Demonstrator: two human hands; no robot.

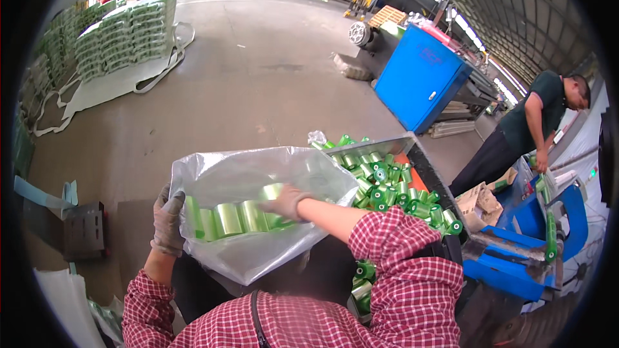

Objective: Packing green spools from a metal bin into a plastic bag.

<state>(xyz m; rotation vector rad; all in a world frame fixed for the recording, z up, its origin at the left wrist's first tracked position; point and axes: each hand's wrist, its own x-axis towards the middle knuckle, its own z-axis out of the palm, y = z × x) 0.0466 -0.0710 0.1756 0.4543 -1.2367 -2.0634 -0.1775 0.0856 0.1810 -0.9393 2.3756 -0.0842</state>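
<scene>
A clear plastic bag [242, 259] lies open across my lap, with a row of green film rolls [228, 220] standing side by side inside. My left hand [169, 222], in a grey glove, is closed on the bag's left edge. My right hand [284, 203], also gloved, reaches into the bag at the right end of the row. Its fingers are on a green film roll [273, 191], partly covering it. To the right, a dark-rimmed bin [422, 161] holds many loose green rolls [380, 187].
A blue cabinet [419, 77] stands beyond the bin. On the right a person [538, 122] works at a blue machine [509, 270], near a torn cardboard box [478, 206]. Stacked bagged rolls [129, 35] stand at far left. A dark metal box [84, 231] sits left of me.
</scene>
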